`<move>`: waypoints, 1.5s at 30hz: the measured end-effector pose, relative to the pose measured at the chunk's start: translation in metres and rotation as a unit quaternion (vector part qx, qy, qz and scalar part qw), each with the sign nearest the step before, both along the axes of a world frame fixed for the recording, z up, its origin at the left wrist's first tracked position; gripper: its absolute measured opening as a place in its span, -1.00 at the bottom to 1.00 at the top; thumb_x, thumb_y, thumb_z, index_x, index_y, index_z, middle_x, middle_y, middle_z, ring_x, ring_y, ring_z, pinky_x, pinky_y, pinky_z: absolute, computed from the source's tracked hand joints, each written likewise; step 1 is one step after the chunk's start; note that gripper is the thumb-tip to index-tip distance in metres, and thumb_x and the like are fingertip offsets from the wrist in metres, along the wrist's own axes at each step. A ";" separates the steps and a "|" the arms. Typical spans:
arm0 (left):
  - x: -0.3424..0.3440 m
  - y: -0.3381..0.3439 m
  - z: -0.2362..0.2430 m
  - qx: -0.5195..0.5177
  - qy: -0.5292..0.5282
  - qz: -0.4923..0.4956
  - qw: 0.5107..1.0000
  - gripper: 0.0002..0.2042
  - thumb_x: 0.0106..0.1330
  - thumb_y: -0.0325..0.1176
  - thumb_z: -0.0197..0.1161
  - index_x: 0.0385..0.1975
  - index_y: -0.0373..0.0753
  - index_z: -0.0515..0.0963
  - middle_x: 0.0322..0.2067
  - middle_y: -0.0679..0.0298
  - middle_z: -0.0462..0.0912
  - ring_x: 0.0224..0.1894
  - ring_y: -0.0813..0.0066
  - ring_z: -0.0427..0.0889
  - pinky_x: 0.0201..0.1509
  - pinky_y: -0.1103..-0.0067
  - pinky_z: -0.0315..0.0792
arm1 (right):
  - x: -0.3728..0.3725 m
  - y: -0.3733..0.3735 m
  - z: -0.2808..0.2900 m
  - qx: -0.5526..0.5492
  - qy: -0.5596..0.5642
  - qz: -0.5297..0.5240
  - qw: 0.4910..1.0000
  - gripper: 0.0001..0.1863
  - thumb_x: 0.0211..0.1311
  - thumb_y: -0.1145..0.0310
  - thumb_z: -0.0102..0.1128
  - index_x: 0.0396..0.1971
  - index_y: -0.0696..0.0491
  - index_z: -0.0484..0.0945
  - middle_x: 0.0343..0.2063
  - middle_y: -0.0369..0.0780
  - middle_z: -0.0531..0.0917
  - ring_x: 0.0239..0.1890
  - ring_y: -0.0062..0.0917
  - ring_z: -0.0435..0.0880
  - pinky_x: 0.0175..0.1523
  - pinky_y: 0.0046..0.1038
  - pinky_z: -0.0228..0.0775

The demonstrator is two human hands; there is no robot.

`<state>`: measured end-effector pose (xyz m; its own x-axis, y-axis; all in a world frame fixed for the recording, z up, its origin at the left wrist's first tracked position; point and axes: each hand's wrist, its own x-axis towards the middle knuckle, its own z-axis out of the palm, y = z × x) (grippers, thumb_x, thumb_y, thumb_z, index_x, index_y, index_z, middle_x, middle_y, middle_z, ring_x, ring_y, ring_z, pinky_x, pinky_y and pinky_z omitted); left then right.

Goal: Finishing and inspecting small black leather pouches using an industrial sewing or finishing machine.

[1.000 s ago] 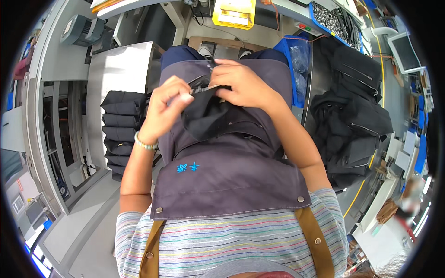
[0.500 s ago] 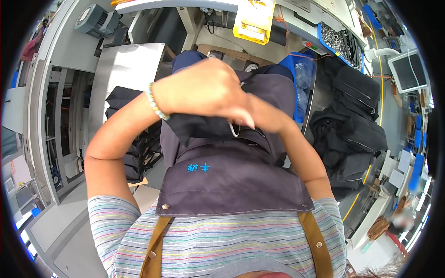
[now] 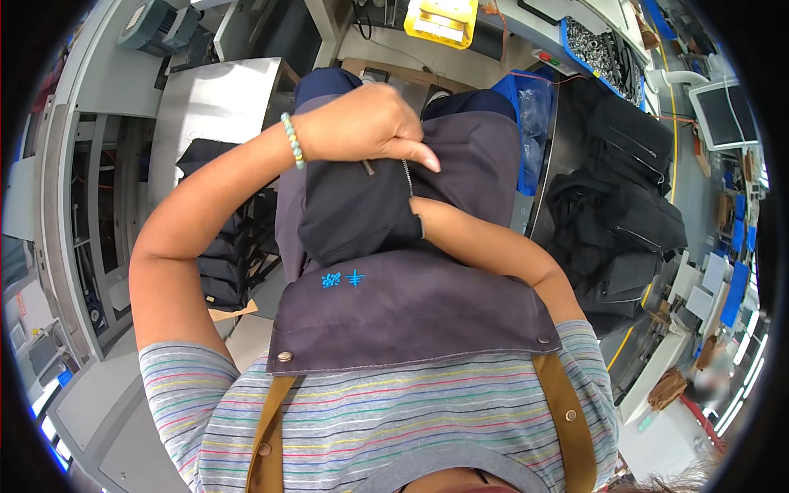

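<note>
Dark apron [image 3: 477,160]; black pouch [image 3: 353,209] on it, right forearm [image 3: 493,246] leading inside.
I judge this a reach inside, needing steady cloth next. Left hand [image 3: 357,125] curls over the top, clamping unclear; right fingers hidden, I can't tell.

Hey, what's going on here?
A person in a dark apron is handling a black fabric pouch on their lap. The left hand is over its upper part; the right hand is out of sight, seemingly inside it, only its forearm showing. Black folded pieces lie at left, black zipped pieces at right.
</note>
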<state>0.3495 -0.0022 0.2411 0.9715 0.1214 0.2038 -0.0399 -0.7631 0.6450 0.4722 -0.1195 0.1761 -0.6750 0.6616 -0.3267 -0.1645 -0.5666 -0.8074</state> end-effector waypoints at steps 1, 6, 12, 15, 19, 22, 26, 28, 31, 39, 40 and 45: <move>0.003 -0.001 0.003 0.030 -0.055 -0.001 0.998 -0.42 0.28 0.07 0.29 -0.78 -0.33 0.41 -0.70 0.14 0.48 -0.59 0.05 0.47 -0.50 0.30 0.31 | -0.001 -0.002 -0.001 -0.007 0.000 0.000 1.000 -0.72 0.36 0.31 0.13 -0.05 0.16 0.60 -0.16 -0.20 0.70 -0.18 -0.49 0.68 -0.04 -0.46 0.49; 0.019 -0.015 0.009 0.095 -0.033 -0.075 0.992 -0.48 0.25 -0.01 0.33 -0.74 -0.31 0.38 -0.72 0.17 0.36 -0.59 0.12 0.45 -0.49 0.35 0.32 | 0.002 -0.012 -0.011 -0.051 -0.013 -0.026 0.998 -0.71 0.38 0.32 0.12 0.00 0.13 0.60 -0.14 -0.23 0.70 -0.17 -0.54 0.68 -0.05 -0.50 0.50; -0.005 0.017 -0.002 -0.146 -0.054 0.154 0.976 -0.57 0.36 -0.07 0.30 -0.53 -0.39 0.64 -0.72 0.10 0.45 -0.68 0.37 0.36 -0.49 0.44 0.31 | 0.067 0.003 -0.014 -0.083 0.005 -0.202 0.976 -0.71 0.44 0.22 0.12 -0.11 0.11 0.67 -0.40 -0.41 0.61 -0.40 -0.79 0.50 -0.32 -0.66 0.30; -0.014 0.021 -0.015 -0.289 0.042 0.117 0.949 -0.66 0.49 -0.18 0.14 -0.28 -0.38 0.65 -0.48 0.28 0.57 -0.38 0.63 0.45 -0.23 0.58 0.37 | 0.104 0.010 0.009 0.260 -0.077 -0.128 0.954 -0.68 0.41 0.21 0.20 -0.37 0.19 0.58 -0.47 -0.43 0.51 -0.36 -0.73 0.39 -0.24 -0.60 0.23; 0.001 0.006 -0.029 -0.535 0.165 -0.145 0.816 -0.70 0.51 -0.35 0.07 0.10 -0.40 0.51 0.01 0.32 0.60 0.00 0.63 0.51 0.13 0.61 0.41 | 0.101 0.031 0.047 0.373 -0.083 -0.134 0.914 -0.58 0.37 0.13 0.18 -0.43 0.25 0.60 -0.41 -0.22 0.59 -0.31 -0.54 0.50 -0.14 -0.52 0.30; 0.026 -0.019 -0.049 -0.539 0.232 -0.278 0.761 -0.69 0.49 -0.37 0.12 0.12 -0.41 0.49 0.07 0.29 0.59 0.07 0.59 0.51 0.17 0.58 0.42 | 0.086 0.042 0.072 0.369 -0.080 -0.070 0.923 -0.60 0.32 0.17 0.22 -0.56 0.22 0.57 -0.56 -0.29 0.46 -0.49 -0.60 0.32 -0.34 -0.51 0.15; 0.033 -0.041 -0.082 -0.581 0.198 -0.357 0.704 -0.67 0.47 -0.37 0.15 0.14 -0.39 0.48 0.09 0.26 0.58 0.13 0.54 0.50 0.21 0.55 0.40 | 0.077 0.044 0.088 0.353 -0.023 -0.018 0.935 -0.61 0.28 0.21 0.26 -0.63 0.19 0.52 -0.66 -0.33 0.36 -0.56 -0.62 0.24 -0.40 -0.50 0.07; 0.030 -0.048 -0.096 -0.594 0.185 -0.345 0.702 -0.66 0.46 -0.37 0.17 0.15 -0.38 0.48 0.10 0.24 0.58 0.15 0.51 0.49 0.23 0.54 0.40 | 0.075 0.043 0.088 0.369 -0.004 -0.051 0.928 -0.63 0.23 0.27 0.30 -0.68 0.16 0.47 -0.72 -0.36 0.31 -0.59 -0.65 0.22 -0.44 -0.50 0.03; 0.036 -0.086 -0.114 -0.587 0.142 -0.358 0.712 -0.64 0.44 -0.36 0.20 0.17 -0.37 0.48 0.11 0.22 0.57 0.19 0.48 0.49 0.26 0.53 0.39 | 0.060 0.042 0.078 0.342 0.002 -0.023 0.939 -0.62 0.25 0.33 0.30 -0.70 0.14 0.42 -0.71 -0.37 0.32 -0.58 -0.65 0.23 -0.43 -0.50 0.04; 0.006 0.002 -0.056 -0.480 0.074 -0.153 0.860 -0.65 0.36 -0.30 0.28 0.06 -0.38 0.58 -0.02 0.29 0.64 0.05 0.55 0.55 0.10 0.57 0.44 | 0.090 0.045 0.084 0.311 -0.086 -0.090 0.942 -0.58 0.38 0.31 0.23 -0.66 0.13 0.34 -0.63 -0.45 0.23 -0.52 -0.75 0.15 -0.40 -0.55 -0.02; 0.004 0.014 -0.044 -0.520 0.131 0.126 0.835 -0.71 0.39 -0.30 0.23 -0.06 -0.40 0.64 -0.22 0.37 0.66 -0.14 0.61 0.53 -0.03 0.63 0.42 | 0.095 0.046 0.085 0.344 -0.127 -0.117 0.923 -0.58 0.40 0.31 0.22 -0.65 0.12 0.34 -0.62 -0.45 0.23 -0.51 -0.76 0.14 -0.38 -0.56 -0.02; -0.013 0.045 0.020 -0.463 0.042 0.038 0.885 -0.72 0.47 -0.26 0.18 -0.15 -0.38 0.66 -0.35 0.47 0.59 -0.28 0.74 0.44 -0.16 0.68 0.34 | 0.110 0.053 0.079 0.333 -0.205 -0.171 0.905 -0.65 0.44 0.16 0.15 -0.42 0.13 0.68 -0.59 -0.46 0.46 -0.49 -0.79 0.24 -0.36 -0.60 0.10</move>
<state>0.3367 0.0425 0.2612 0.9602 0.2644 -0.0900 0.0667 0.0956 0.9932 0.5820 -0.0660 0.2550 -0.3069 0.9507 0.0448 0.1517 0.0953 -0.9838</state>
